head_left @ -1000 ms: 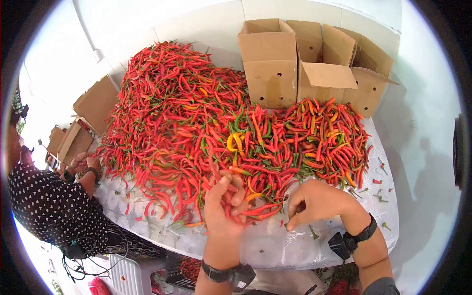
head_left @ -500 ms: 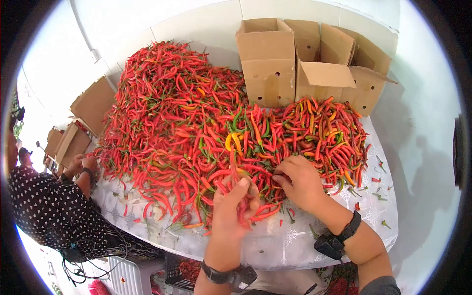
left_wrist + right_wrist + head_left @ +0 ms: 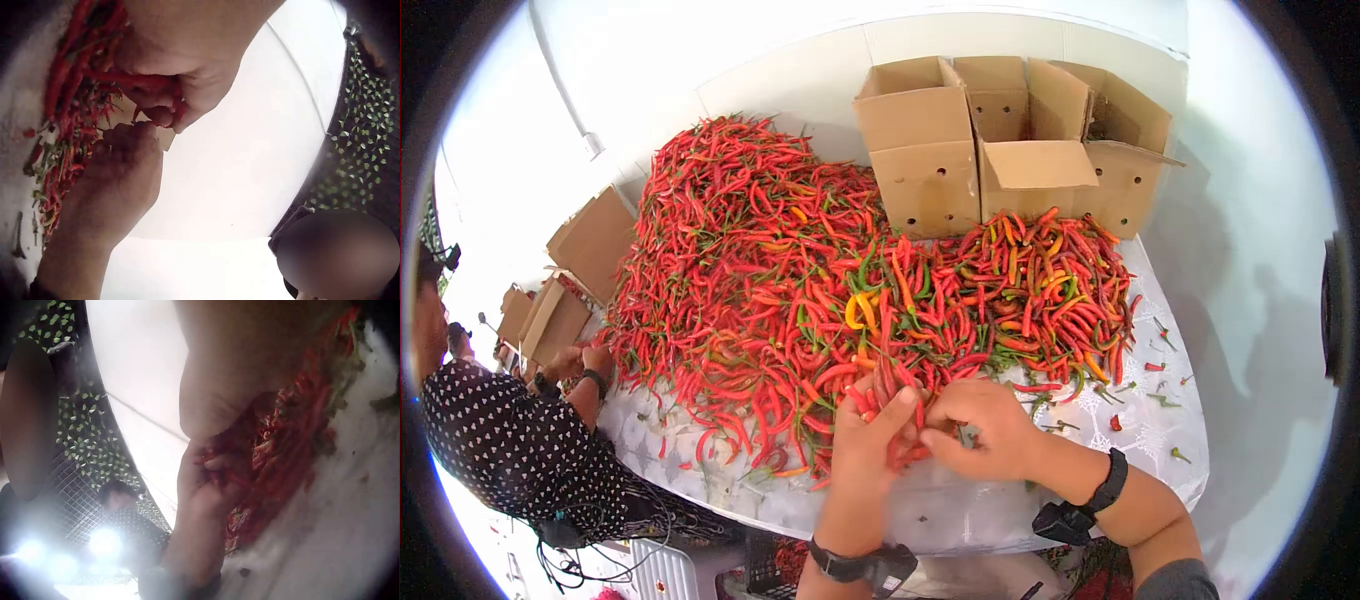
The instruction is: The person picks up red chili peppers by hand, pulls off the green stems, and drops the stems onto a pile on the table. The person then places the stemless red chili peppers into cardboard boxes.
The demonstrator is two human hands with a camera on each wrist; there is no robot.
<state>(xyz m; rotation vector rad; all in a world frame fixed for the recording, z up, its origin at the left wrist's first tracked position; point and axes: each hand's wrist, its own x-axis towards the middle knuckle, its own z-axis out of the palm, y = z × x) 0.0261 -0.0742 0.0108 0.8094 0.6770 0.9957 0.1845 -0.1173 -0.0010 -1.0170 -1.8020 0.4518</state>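
Observation:
My left hand (image 3: 865,445) grips several red chili peppers (image 3: 885,385), their tips sticking up past thumb and fingers at the pile's front edge. In the left wrist view, a red chili (image 3: 134,79) lies across that hand's curled fingers. My right hand (image 3: 985,430) is close beside it, fingers bent and fingertips right at the held chilies. A green chili stem (image 3: 968,436) shows between its thumb and fingers. The left wrist view has the right hand's fingertips (image 3: 145,128) meeting just under the left hand's fingers. Behind both hands spreads a large heap of red chilies (image 3: 740,230).
Open cardboard boxes (image 3: 925,190) stand behind the heap, against the wall. A smaller pile of mixed chilies (image 3: 1050,290) lies right. Loose stems (image 3: 1165,400) dot the white tablecloth (image 3: 1140,470). Another person (image 3: 510,430) works at the left edge, near more boxes (image 3: 555,320).
My right hand went from the table's front up to the right-hand chilies, then back down beside the left hand. The left hand has shifted slightly right, still holding chilies. The head view tilted slightly.

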